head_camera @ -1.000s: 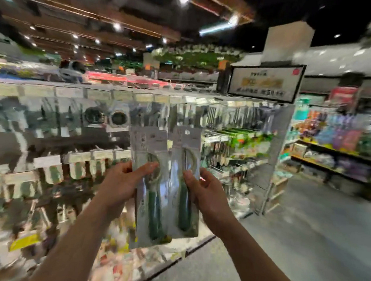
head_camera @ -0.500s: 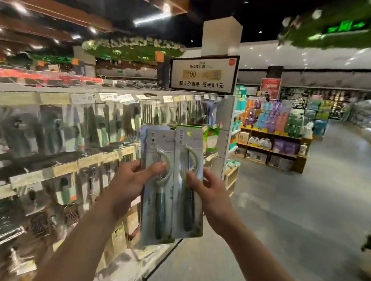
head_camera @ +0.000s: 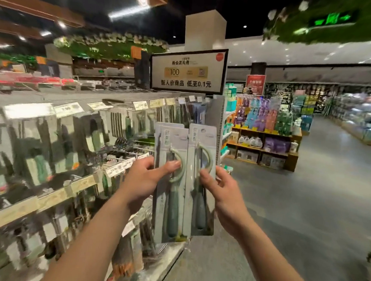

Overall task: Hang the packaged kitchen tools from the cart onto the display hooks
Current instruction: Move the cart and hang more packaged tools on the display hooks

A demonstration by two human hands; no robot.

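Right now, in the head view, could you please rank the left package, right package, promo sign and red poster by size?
Alike, nearest camera: left package, right package.
Comparable, farther: promo sign.
Smallest: red poster.

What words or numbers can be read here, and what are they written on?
"新会员礼遇": the framed sign
"100": same sign
"新人价商品 低至0.1元": same sign
"厨美利": the left package
"厨美利": the right package
The price tags, the red poster and the green ceiling sign are too blurred to read.
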